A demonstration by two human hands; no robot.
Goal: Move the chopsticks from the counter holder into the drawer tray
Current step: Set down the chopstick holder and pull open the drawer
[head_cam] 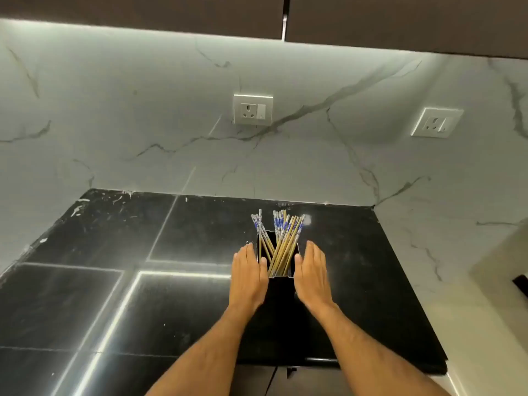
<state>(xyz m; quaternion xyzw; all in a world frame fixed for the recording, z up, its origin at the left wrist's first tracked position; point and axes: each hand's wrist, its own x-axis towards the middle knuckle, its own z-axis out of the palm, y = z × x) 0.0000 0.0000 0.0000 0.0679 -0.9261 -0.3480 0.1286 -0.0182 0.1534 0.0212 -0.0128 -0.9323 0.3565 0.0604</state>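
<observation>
A black rectangular holder (pixel 280 292) stands on the black counter (pixel 185 295), full of several bamboo chopsticks (pixel 281 242) with blue-and-white patterned tops that fan out above its rim. My left hand (pixel 248 277) lies flat against the holder's left side, fingers straight and together. My right hand (pixel 313 277) lies flat against its right side in the same way. Whether the palms press the holder or only rest beside it I cannot tell. No drawer tray shows in the head view.
The glossy counter reflects bright light strips on its left half. A marble backsplash carries two sockets (pixel 253 109) (pixel 437 122). Dark wall cabinets (pixel 400 21) hang overhead. The counter's front edge (pixel 314 362) and dark cabinet fronts lie below my forearms.
</observation>
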